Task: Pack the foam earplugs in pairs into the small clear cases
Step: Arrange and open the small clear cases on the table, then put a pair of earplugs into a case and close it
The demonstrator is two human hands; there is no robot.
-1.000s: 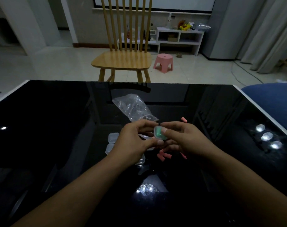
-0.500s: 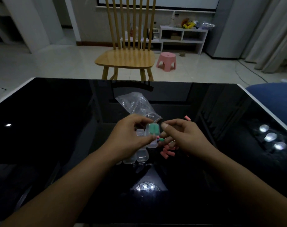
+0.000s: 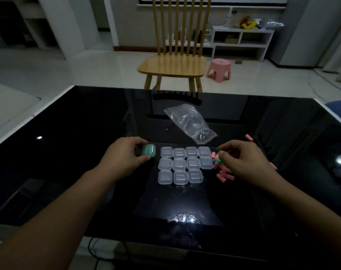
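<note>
My left hand (image 3: 124,156) pinches a small clear case holding green earplugs (image 3: 148,150), set at the left of a block of several small clear cases (image 3: 182,165) on the black table (image 3: 68,145). My right hand (image 3: 243,161) hovers over a heap of pink earplugs (image 3: 224,174), with its thumb and fingers closed on a green earplug (image 3: 218,161) at the block's right edge. One pink earplug (image 3: 248,137) lies apart, farther back on the right.
A crumpled clear plastic bag (image 3: 191,123) lies behind the cases. A wooden chair (image 3: 173,65) and a pink stool (image 3: 218,70) stand beyond the table's far edge. Lamp reflections shine on the glossy top at the right.
My hands have parted. The left carried the green-filled case from the middle down to the left of the block. The right moved onto the earplug heap.
</note>
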